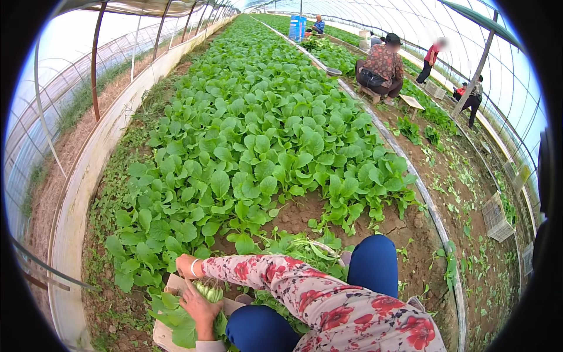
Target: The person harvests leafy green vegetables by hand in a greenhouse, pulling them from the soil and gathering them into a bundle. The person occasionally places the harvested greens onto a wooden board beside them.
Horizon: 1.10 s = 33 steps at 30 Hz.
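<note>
A bunch of leafy greens [180,323] lies on a small wooden board [163,336] at the lower left, its pale stem ends [209,291] pointing up and to the right. My left hand [199,308] rests over the bunch with its fingers around the stems. Just above it, my right hand [189,266], with a bracelet at the wrist, reaches across to the board's upper end, close to my left fingertips. Whether my right fingers hold anything is hidden. Growing greens [246,154] stand directly ahead of both hands.
Loose greens [303,246] lie on the soil by my knees. A low wall [92,163] runs along the left, a narrow edging strip [413,171] along the right. Beyond it are a plastic crate [497,218], a squatting person [382,66] and several other people.
</note>
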Available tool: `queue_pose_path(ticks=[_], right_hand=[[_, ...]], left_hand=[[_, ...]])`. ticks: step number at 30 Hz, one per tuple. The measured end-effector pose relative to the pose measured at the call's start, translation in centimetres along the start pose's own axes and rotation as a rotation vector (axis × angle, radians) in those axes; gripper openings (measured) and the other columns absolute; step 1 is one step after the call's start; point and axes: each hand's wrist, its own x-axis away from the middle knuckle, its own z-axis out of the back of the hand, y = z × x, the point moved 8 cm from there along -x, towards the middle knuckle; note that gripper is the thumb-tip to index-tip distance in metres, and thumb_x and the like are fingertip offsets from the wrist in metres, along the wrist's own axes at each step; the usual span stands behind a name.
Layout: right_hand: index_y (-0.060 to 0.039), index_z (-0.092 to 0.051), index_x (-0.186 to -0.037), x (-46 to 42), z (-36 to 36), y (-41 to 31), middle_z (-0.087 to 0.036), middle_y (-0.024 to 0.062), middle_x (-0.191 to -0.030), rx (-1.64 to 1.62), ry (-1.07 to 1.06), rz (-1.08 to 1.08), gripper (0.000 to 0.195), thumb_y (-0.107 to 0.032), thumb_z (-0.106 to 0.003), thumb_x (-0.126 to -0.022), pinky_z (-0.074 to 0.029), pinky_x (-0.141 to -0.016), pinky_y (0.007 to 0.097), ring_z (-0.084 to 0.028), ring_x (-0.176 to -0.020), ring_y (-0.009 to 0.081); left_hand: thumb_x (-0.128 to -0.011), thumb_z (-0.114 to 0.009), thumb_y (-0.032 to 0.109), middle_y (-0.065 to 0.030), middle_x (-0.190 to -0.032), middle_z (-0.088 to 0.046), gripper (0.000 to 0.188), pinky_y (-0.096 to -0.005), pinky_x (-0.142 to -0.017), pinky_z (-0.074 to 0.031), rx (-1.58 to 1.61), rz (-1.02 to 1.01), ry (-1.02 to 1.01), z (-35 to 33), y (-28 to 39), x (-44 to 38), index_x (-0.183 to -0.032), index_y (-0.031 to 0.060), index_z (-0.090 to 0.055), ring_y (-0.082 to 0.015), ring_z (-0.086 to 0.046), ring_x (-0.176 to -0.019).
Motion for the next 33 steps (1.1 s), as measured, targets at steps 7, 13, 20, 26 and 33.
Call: queue_pose_path(ticks=[7, 13, 20, 26, 33], right_hand=[[0.0017, -0.07, -0.081, 1.7, 1.4, -2.0, -0.067, 0.0233, -0.084, 0.167, 0.175, 0.005, 0.013, -0.001, -0.064, -0.069, -0.055, -0.067, 0.0399, -0.067, -0.08, 0.0377], [-0.0057, -0.07, -0.078, 4.4, 1.9, -4.9, -0.068, 0.0182, -0.081, 0.34, 0.187, 0.157, 0.011, -0.006, -0.062, -0.07, -0.054, -0.063, 0.039, -0.068, -0.079, 0.0342], [-0.0085, -0.063, -0.071, 7.1, 4.0, -4.3, -0.064, 0.0138, -0.07, -0.562, 0.429, -0.224, 0.003, -0.008, -0.06, -0.07, -0.049, -0.067, 0.0421, -0.065, -0.076, 0.0334], [-0.006, -0.065, -0.082, 8.3, 1.3, -2.6, -0.065, 0.0119, -0.072, -0.725, 0.133, -0.249, 0.011, -0.01, -0.056, -0.077, -0.049, -0.051, 0.0366, -0.063, -0.059, 0.0216], [-0.0066, -0.062, -0.089, 15.6, 9.6, -6.4, -0.062, 0.0089, -0.083, -0.301, -0.027, 0.135, 0.019, -0.011, -0.057, -0.071, -0.046, -0.068, 0.041, -0.06, -0.077, 0.0277]], left_hand=[[-0.045, -0.083, 0.042, -0.0196, -0.117, -0.053, 0.121, -0.0462, -0.104, -0.027, -0.041, -0.038, -0.04, -0.7, 0.4, -0.1, -0.139, -0.0073, -0.026, -0.0311, -0.049, -0.113], [-0.041, -0.085, 0.041, -0.0199, -0.114, -0.055, 0.1, -0.0464, -0.102, -0.028, -0.034, -0.04, 0.001, -1.3, -0.5, -0.4, -0.121, -0.0055, -0.045, -0.0336, -0.048, -0.113], [-0.043, -0.083, 0.047, -0.0176, -0.125, -0.053, 0.1, -0.0472, -0.102, -0.03, -0.059, -0.023, -0.043, -2.7, -2.4, -1.2, -0.124, 0.0, -0.049, -0.0322, -0.046, -0.12], [-0.044, -0.083, 0.04, -0.016, -0.129, -0.052, 0.107, -0.0464, -0.099, -0.033, -0.087, -0.082, -0.057, -3.4, -2.8, -2.8, -0.136, 0.0059, -0.04, -0.0332, -0.048, -0.119], [-0.044, -0.08, 0.036, -0.0169, -0.116, -0.056, 0.104, -0.0474, -0.099, -0.033, 0.007, 0.007, 0.019, -1.0, -2.2, -2.0, -0.131, -0.001, -0.037, -0.033, -0.05, -0.113]])
